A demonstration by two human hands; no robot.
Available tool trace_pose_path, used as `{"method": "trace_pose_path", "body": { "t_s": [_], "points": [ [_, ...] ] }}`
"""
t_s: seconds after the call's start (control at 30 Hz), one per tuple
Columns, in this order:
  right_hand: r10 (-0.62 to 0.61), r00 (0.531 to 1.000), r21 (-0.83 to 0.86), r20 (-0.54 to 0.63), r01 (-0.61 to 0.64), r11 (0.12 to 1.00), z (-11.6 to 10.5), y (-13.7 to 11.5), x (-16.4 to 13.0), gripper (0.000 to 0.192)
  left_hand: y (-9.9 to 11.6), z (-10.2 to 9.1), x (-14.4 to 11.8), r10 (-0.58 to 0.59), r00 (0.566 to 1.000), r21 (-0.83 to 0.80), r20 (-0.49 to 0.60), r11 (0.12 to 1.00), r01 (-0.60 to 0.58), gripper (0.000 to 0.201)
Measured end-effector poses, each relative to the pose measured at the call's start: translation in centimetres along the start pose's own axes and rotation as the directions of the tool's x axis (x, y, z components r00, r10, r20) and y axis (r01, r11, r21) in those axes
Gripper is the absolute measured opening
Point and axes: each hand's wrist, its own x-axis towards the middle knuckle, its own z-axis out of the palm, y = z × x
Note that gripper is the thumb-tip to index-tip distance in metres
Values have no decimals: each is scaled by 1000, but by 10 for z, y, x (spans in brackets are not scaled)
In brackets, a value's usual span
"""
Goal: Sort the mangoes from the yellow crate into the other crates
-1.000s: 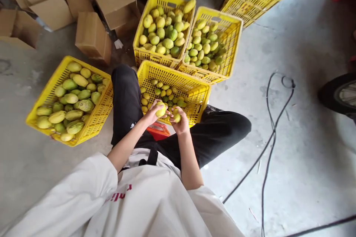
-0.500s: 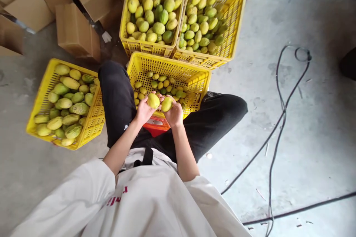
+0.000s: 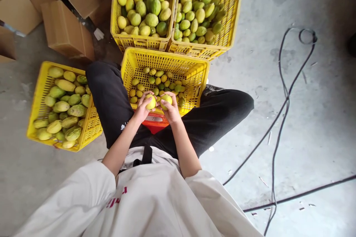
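My left hand (image 3: 142, 109) is closed around a yellow lemon (image 3: 151, 102), its fingers curled along the fruit's far side. Close beside it, my right hand (image 3: 172, 111) grips a second yellow-green lemon (image 3: 166, 100). Both hands are over the near edge of a yellow plastic crate (image 3: 164, 60) between my knees. Several small yellow and green lemons (image 3: 158, 80) lie on that crate's bottom. Part of a red object (image 3: 154, 128) shows below my hands, in front of the crate.
Beyond stand a left yellow crate (image 3: 141, 43) and a right yellow crate (image 3: 200, 49), both filled with lemons. Another yellow crate (image 3: 91, 127) of larger, longer fruit sits by my left knee. Cardboard boxes (image 3: 65, 31) are at upper left. A black cable (image 3: 278, 144) lies on the floor at right.
My fingers have come up around the two lemons, which were resting more openly in my hands before. The view has shifted slightly; the crates stay in place.
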Motion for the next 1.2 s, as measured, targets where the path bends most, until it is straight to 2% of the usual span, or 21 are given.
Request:
{"method": "trace_pose_path", "body": {
  "t_s": [0.13, 0.23, 0.33, 0.43, 0.5, 0.6, 0.7, 0.8, 0.97, 1.2],
  "points": [
    [37, 995, -25, -89, -40, 999, 1, 4, 3, 56, -7, -2, 3, -4, 1000, 90, 8, 996, 3, 50],
    [83, 981, 23, -173, -80, 997, 3, 7, 5, 49, -10, -2, 5, -16, 999, 110, -34, 994, 19, 45],
    [125, 968, 151, -218, -93, 984, 3, 9, 8, 38, -9, 0, 7, -13, 992, 42, -122, 999, 18, 29],
    [112, 966, 221, -232, -59, 974, 0, 10, 10, 35, -3, 0, 8, -56, 983, -84, -174, 996, 42, 17],
    [71, 963, 201, -259, -18, 979, -4, 10, 11, 38, 0, 0, 8, -72, 978, -118, -195, 992, 49, 20],
    [45, 944, 126, -327, -3, 992, -7, 10, 12, 45, 3, -4, 8, -42, 972, -85, -232, 996, 22, 31],
    [25, 922, 107, -385, 18, 994, -5, 10, 12, 49, 4, -9, 9, -11, 963, -57, -270, 998, -5, 34],
    [1, 932, 129, -363, 49, 990, 0, 10, 11, 56, 4, -10, 11, -43, 953, -56, -299, 998, 27, 32],
    [63, 967, 100, -246, -39, 994, 0, 13, 10, 49, 3, -6, 12, -60, 967, 14, -248, 998, 65, 28],
    [199, 930, -26, -308, -217, 976, -5, 27, 9, 56, -6, -5, 9, -7, 975, 178, -222, 983, 48, 34]
  ]
}}
